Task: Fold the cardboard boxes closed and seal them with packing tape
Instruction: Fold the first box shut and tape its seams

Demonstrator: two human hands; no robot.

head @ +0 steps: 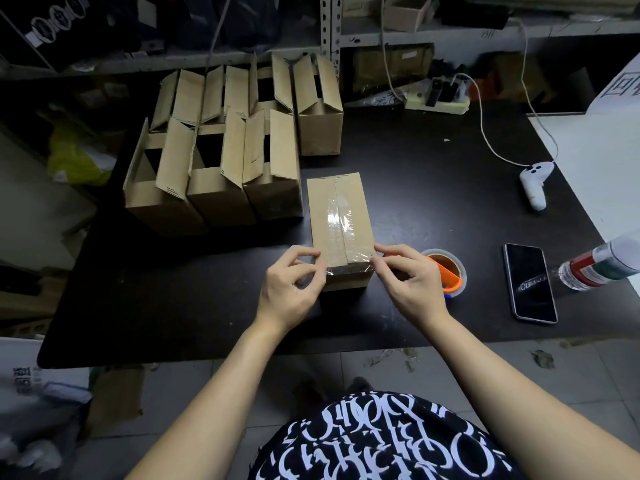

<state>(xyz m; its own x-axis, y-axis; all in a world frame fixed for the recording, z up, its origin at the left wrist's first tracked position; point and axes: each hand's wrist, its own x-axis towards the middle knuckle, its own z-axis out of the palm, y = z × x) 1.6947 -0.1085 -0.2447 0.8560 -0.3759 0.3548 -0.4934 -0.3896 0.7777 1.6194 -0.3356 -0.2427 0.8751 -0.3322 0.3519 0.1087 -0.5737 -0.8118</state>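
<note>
A closed cardboard box [360, 233] is sitting lengthwise near the middle of the black table [415, 188], its top flaps folded shut. A strip of clear tape [337, 223] is running along the centre seam and is wrapping over the near edge, catching the light. The left hand [294, 282] is pinching the tape at the box's near left corner between thumb and forefinger, with the other fingers curled. The right hand [412, 282] is doing the same at the near right corner.

Just beside the right hand, a tape roll [445, 271] with an orange holder is lying flat on the table. Further right, a phone [530, 282] is lying face up with a dark screen, and a plastic bottle [602, 263] is lying on its side, wearing a red, white and green label whose wording is too blurred to read. A white controller [535, 183] on a white cable is resting near the right edge.

Behind and to the left of the taped box, a cluster of open boxes [221, 150] is standing with flaps up; small dark print is showing on some flaps but is too small to read. A white sheet [623, 88] at the top right is showing part of a large dark character, cut off by the frame. The person's black shirt [381, 438] is carrying a white letter-like pattern that is not reading as clear words.
</note>
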